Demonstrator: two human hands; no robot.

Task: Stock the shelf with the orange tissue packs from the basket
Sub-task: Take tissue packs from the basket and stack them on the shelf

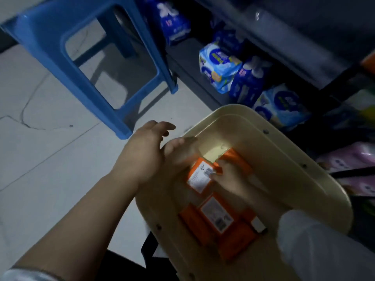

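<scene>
Dim shelf (187, 57); right hand (233, 177) blurred inside basket (284, 151).

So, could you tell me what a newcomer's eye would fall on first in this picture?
The bright orange tissue packs lying in the cream basket at lower right stand out most, with the blurred right hand reaching in among them and the left hand spread open over the basket's left rim. Next comes the blue stool on the pale floor at upper left, beside a dark shelf of blue and white packs.
</scene>
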